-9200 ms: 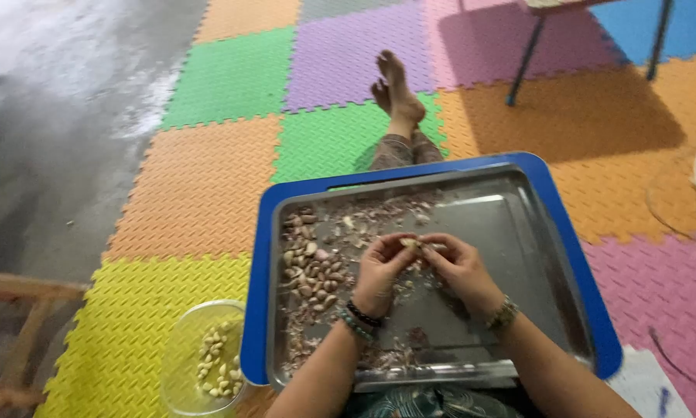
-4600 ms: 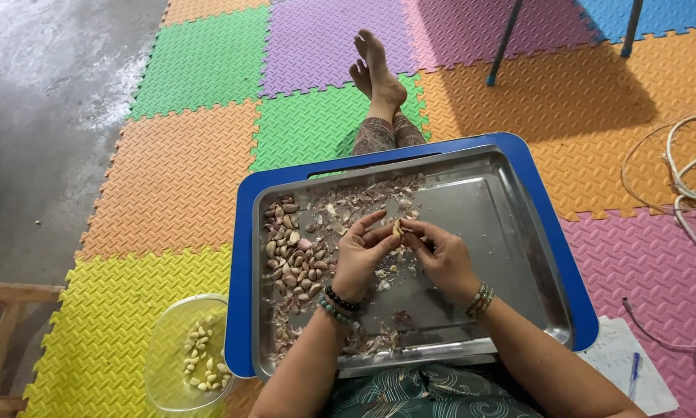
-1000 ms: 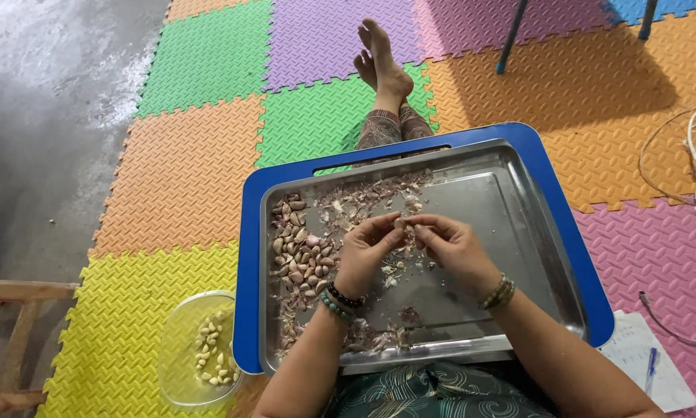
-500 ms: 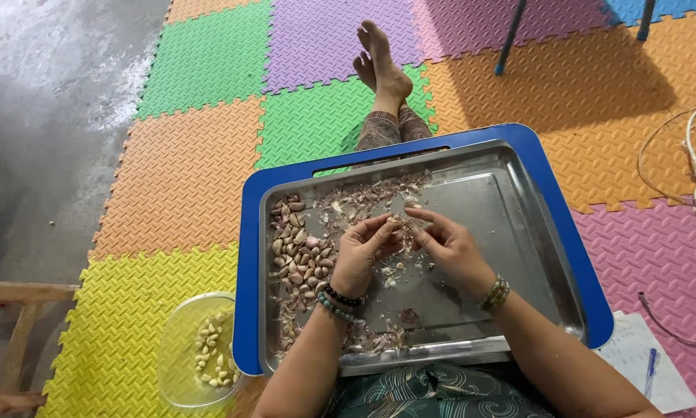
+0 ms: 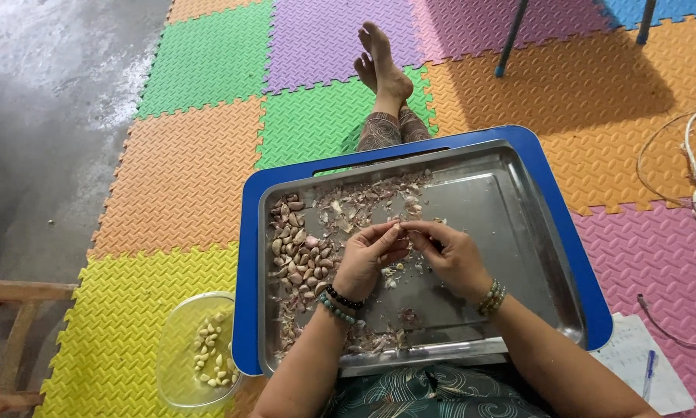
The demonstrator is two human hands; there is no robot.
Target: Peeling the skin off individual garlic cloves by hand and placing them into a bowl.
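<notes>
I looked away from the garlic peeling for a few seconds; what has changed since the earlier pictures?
Little. The left hand and right hand stay together over the metal tray, fingertips pinching a small garlic clove; whether it is the same one cannot be told. The unpeeled cloves, skins and bowl of peeled cloves stay put.

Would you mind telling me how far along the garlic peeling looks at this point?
Done so far: a small batch of peeled cloves lies in the clear bowl beside the tray, and loose skins are scattered over the metal tray. In hand: the left hand and right hand meet over the tray, fingertips pinching something small, probably one clove. Left: a sizeable pile of unpeeled cloves on the tray's left side, so well under halfway.
</notes>
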